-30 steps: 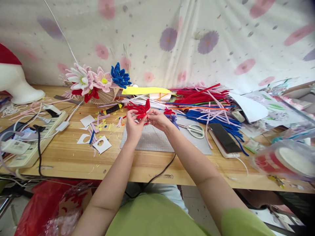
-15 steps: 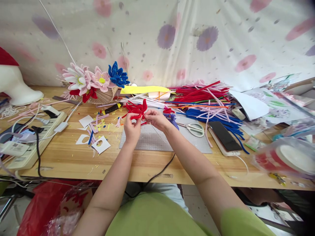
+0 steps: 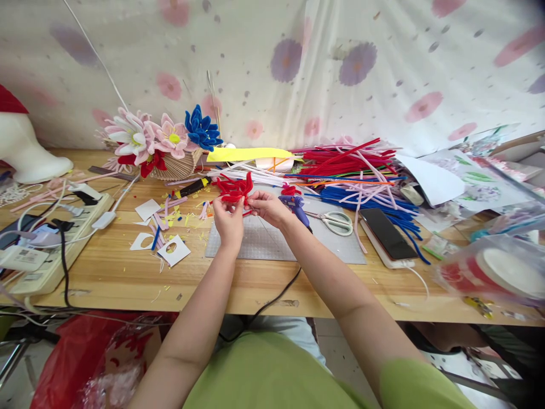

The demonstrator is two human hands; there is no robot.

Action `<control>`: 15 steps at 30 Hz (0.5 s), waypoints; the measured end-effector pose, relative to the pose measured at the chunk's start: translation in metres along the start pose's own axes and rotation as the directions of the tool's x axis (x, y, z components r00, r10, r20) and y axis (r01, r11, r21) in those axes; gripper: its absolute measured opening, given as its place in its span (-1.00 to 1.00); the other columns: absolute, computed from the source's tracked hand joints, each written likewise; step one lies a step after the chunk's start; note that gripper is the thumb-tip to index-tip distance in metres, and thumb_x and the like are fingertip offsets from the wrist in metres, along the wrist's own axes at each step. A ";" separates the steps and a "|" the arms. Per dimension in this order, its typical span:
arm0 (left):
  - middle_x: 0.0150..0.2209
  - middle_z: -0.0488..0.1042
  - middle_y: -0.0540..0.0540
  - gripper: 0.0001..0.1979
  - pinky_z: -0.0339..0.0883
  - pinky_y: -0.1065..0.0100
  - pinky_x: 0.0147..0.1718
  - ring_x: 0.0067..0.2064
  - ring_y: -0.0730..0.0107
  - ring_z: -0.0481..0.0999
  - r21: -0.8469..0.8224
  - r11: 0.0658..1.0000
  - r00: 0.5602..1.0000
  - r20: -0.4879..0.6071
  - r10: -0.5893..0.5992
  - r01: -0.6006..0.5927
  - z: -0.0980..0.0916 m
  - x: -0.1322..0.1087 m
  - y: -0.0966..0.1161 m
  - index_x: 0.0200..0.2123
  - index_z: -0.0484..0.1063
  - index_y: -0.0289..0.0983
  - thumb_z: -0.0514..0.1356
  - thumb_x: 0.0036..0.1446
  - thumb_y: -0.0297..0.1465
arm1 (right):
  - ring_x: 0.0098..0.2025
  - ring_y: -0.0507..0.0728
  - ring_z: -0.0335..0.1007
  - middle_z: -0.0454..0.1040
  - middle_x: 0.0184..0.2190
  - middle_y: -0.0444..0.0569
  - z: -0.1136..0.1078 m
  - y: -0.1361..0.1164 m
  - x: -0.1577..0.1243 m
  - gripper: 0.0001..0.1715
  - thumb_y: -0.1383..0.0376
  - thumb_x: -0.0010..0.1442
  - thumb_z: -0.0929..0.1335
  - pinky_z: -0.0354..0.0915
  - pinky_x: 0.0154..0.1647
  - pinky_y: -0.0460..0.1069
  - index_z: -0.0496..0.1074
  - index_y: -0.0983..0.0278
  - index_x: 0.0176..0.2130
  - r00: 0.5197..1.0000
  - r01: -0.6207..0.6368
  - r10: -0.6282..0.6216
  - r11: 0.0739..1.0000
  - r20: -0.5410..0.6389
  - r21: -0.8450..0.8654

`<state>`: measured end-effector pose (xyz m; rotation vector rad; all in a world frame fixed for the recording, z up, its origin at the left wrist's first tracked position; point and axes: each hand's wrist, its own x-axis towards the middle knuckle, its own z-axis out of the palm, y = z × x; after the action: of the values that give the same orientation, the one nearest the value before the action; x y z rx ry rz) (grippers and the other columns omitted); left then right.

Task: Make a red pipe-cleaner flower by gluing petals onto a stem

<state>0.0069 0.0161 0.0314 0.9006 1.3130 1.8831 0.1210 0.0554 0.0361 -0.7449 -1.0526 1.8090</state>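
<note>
Red pipe-cleaner flower (image 3: 233,190) was held up over the grey cutting mat (image 3: 255,245) on the tabletop (image 3: 128,272). L hand (image 3: 229,220) & R hand (image 3: 267,208) were close together, fingers pinched on it. Glue gun (image 3: 297,207) lay just beside R wrist.

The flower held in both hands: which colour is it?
The flower is red; the head view shows it best.

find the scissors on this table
Head view: the scissors lie on the grey mat, just right of the right hand, between the blue glue gun and the black phone.
</note>
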 end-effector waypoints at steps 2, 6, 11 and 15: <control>-0.45 0.45 0.04 -0.79 0.24 0.55 -0.40 -0.38 0.55 0.41 -0.001 0.998 0.997 0.026 -0.067 0.067 0.002 0.002 -0.005 -0.43 0.39 -0.26 0.37 -0.13 -0.40 | -0.46 -0.02 0.40 0.46 -0.56 -0.14 0.000 -0.001 0.000 -0.65 0.30 -0.30 0.55 0.14 -0.57 -0.17 0.37 0.31 -0.51 1.000 -0.002 0.003 0.999 -0.008 0.032; -0.44 0.52 -0.05 -0.81 0.33 0.47 -0.35 -0.34 0.46 0.49 -0.123 0.955 0.956 0.152 -0.249 0.268 0.008 0.002 -0.010 -0.46 0.47 -0.30 0.29 -0.02 -0.28 | -0.47 -0.01 0.39 0.47 -0.58 -0.11 -0.001 -0.001 0.001 -0.72 0.34 -0.26 0.53 0.17 -0.56 -0.17 0.40 0.32 -0.51 0.999 -0.039 0.039 0.999 -0.019 0.023; -0.39 0.56 -0.11 -0.78 0.39 0.38 -0.25 -0.24 0.37 0.54 -0.250 0.900 0.923 0.240 -0.301 0.358 0.011 -0.003 -0.005 -0.44 0.51 -0.32 0.34 -0.10 -0.27 | -0.51 -0.02 0.38 0.48 -0.60 -0.10 -0.001 0.000 0.000 -0.77 0.36 -0.21 0.50 0.18 -0.58 -0.17 0.40 0.32 -0.50 0.996 -0.071 0.071 0.997 -0.045 0.010; -0.37 0.58 -0.11 -0.83 0.39 0.37 -0.21 -0.19 0.34 0.55 -0.282 0.895 0.931 0.219 -0.291 0.346 0.010 -0.002 -0.004 -0.47 0.52 -0.32 0.37 -0.14 -0.34 | -0.51 -0.02 0.38 0.48 -0.58 -0.12 0.004 -0.002 -0.005 -0.74 0.32 -0.20 0.50 0.22 -0.56 -0.16 0.39 0.31 -0.49 0.998 -0.045 0.044 0.999 -0.054 -0.030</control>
<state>0.0169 0.0201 0.0300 0.6192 0.9515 1.6535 0.1211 0.0504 0.0401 -0.8371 -1.0382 1.8040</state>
